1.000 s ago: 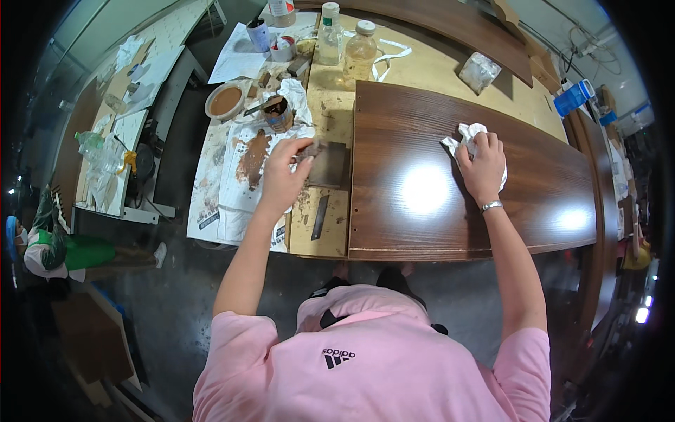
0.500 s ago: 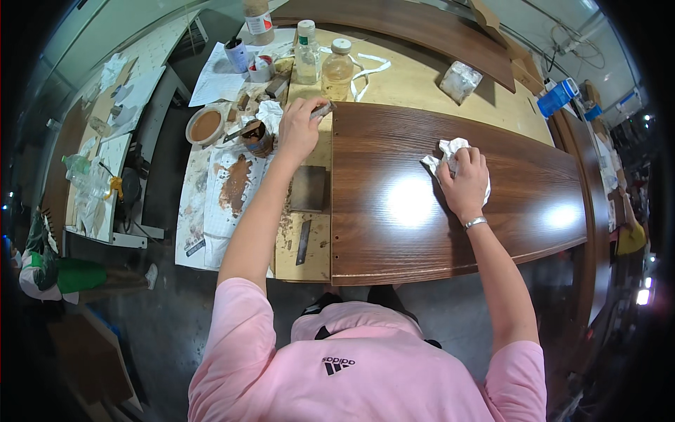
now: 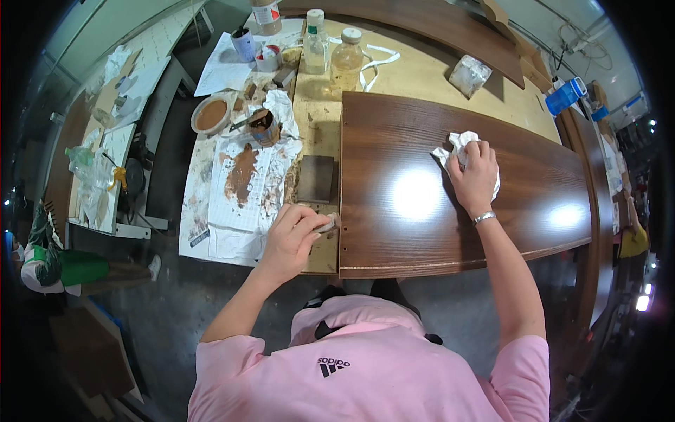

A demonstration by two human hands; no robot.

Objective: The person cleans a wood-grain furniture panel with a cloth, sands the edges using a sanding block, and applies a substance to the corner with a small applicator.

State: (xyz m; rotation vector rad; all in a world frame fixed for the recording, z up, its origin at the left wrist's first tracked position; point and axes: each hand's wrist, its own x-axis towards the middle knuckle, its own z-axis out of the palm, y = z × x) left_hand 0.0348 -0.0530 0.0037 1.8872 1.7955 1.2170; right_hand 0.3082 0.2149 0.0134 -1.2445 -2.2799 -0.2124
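A dark brown wood-grain board [image 3: 394, 126] lies on the workbench in front of me, with small holes along its left end. My left hand [image 3: 290, 238] pinches a small greyish pad [image 3: 328, 224] against that left edge, near the front corner; its exact kind cannot be made out. On top of the board, right of the middle, my right hand [image 3: 474, 181] presses down on a crumpled white cloth [image 3: 462, 139]. The cloth sticks out past the fingers on the far and left sides. A dark flat block [image 3: 316, 178] rests just beyond my left hand.
Left of the board are stained papers [image 3: 242, 218], a tub of brown paste [image 3: 211, 114] and a tin [image 3: 264, 130] with a spatula across it. Two bottles [image 3: 316, 46] and a wrapped white block [image 3: 470, 76] stand beyond. A blue bottle [image 3: 564, 96] lies far right.
My left hand has come toward me along the board's left edge, from the far corner to near the front one, still holding the pad. My right hand stays on the cloth.
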